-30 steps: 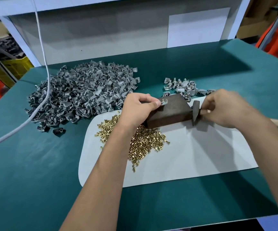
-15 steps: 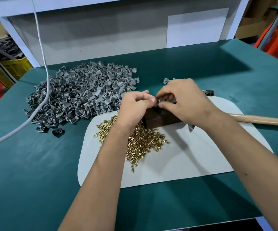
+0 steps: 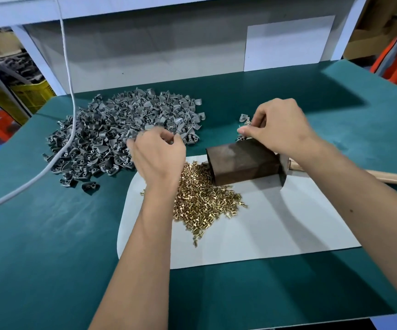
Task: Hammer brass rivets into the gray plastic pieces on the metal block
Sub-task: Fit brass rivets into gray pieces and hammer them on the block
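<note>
**Q:** Where were your hands, and what did each grip hold?

**A:** My right hand [image 3: 278, 129] hovered just past the far edge of the metal block [image 3: 242, 163]. Its grip pinched something small between thumb and fingertips, probably a finished gray piece, though it was too small and blurred for me to be sure. Under and beyond that grip lay a small cluster of finished pieces [image 3: 243, 119]; I judged I was dropping this one there to keep done work apart from the rest. My left hand [image 3: 159, 153] had fingers curled at the near edge of the large pile of gray plastic pieces [image 3: 121, 132]. Whether that grip had closed on a piece, I could not tell.

**Q:** Where was the block, and which way did it point?

**A:** It sat between my two hands on a pale mat [image 3: 276, 222] on the green table [image 3: 49, 258], its top bare. Its long axis ran from near my left hand across toward my right forearm, angled slightly away from me. The brass rivets [image 3: 202, 201] lay heaped against its near-left end, just below my left wrist, handy for loading.

**Q:** And the hammer?

**A:** The hammer [image 3: 285, 170] lay set down, head touching the block's right end, wooden handle pointing off under my right forearm.
</note>
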A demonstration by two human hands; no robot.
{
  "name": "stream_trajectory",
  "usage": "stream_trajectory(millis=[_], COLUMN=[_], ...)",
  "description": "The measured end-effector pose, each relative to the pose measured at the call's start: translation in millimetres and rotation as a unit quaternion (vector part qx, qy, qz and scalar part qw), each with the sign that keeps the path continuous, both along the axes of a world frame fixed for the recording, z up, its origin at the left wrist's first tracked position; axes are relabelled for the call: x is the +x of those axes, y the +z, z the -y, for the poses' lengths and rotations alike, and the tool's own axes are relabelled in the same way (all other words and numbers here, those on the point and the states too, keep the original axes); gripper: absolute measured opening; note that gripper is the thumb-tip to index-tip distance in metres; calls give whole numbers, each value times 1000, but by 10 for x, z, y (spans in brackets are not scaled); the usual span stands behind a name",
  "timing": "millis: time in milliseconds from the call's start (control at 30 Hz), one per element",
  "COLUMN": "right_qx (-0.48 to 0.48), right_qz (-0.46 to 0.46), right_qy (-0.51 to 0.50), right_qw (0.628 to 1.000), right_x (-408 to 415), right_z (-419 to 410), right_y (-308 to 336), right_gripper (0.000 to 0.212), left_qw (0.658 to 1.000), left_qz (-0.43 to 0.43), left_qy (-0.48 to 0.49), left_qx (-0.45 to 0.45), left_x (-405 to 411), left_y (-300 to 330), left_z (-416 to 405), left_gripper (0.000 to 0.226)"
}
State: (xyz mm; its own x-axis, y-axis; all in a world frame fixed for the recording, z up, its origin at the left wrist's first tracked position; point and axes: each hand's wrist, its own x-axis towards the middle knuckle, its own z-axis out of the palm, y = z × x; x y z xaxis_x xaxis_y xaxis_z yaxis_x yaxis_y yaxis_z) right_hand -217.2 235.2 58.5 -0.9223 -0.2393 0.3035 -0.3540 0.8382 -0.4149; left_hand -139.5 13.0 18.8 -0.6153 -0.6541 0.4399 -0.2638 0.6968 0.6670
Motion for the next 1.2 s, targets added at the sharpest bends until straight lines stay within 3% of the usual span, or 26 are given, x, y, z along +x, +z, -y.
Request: stream_trajectory(millis=[133, 200, 300, 400, 500, 633, 733, 900, 1000, 1200], right_qx=[-12, -34, -8, 66, 77, 99, 117, 112, 109, 113], right_qz=[25, 13, -4, 10, 2, 21, 44, 63, 78, 105], right_qy=[-55, -34, 86, 219, 278, 316, 342, 368, 390, 413], right_qw=[998, 999, 996, 973, 957, 943, 931, 921, 911, 898], right_x=[-85, -5, 265, 595, 791, 910, 989, 1129, 1192, 1230], right_z=[18, 101, 353, 651, 866, 1069, 1180, 1357, 1426, 1464], right_y=[89, 144, 208, 191, 124, 48, -13, -117, -148, -155], right_gripper=[37, 42, 22, 14, 8, 5, 13, 11, 9, 10], left_qw=[992, 988, 989, 987, 978, 925, 844, 738, 719, 715], left_qz=[126, 146, 135, 127, 97, 9, -112, -275, -305, -311], left_qy=[-10, -34, -45, -68, -88, -121, -117, -77, -65, -69], left_qx=[9, 36, 50, 68, 164, 359, 511, 611, 621, 622], left_x=[19, 24, 34, 41, 75, 135, 180, 211, 205, 183], left_y=[-48, -65, -71, -49, 30, 107, 162, 190, 175, 147], left_z=[124, 107, 120, 236, 336, 470, 599, 789, 805, 740], left_gripper=[21, 24, 31, 21, 19, 7, 15, 27, 30, 37])
